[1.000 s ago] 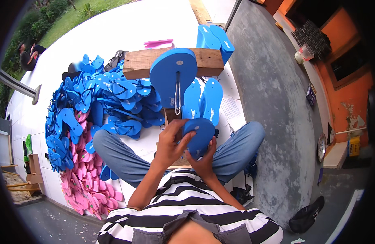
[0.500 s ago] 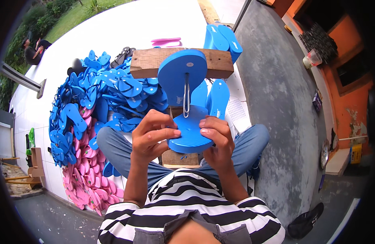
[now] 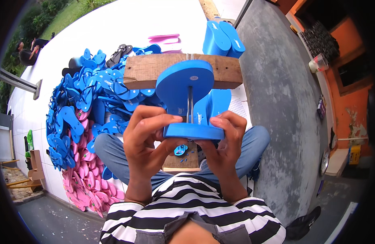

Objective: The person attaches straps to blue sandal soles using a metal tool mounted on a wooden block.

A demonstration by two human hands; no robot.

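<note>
My left hand [image 3: 144, 140] pinches the near end of a blue flip-flop sole [image 3: 183, 81] between thumb and fingers. On its other side my right hand [image 3: 225, 138] grips the same end in the same way. The sole is bent, its far part standing up against a wooden crossbeam [image 3: 140, 71] and its near end seen edge-on. Between the two parts runs a thin metal rod [image 3: 190, 103]; where it meets the near end is hidden. Below my hands, a small blue piece [image 3: 180, 150] and several tiny blue bits lie on a wooden base [image 3: 181, 163].
A heap of blue flip-flops [image 3: 110, 81] spreads to the left, with pink ones [image 3: 87, 183] nearer me. Stacked blue soles [image 3: 222, 38] stand beyond the beam, more behind it. A pink stack [image 3: 165, 42] lies farther off. Another person [image 3: 28, 53] sits at the far left.
Both hands have lifted the sole's near end and turned it; its ridged face showed before, now mostly its edge. The small blue piece on the base has come into view.
</note>
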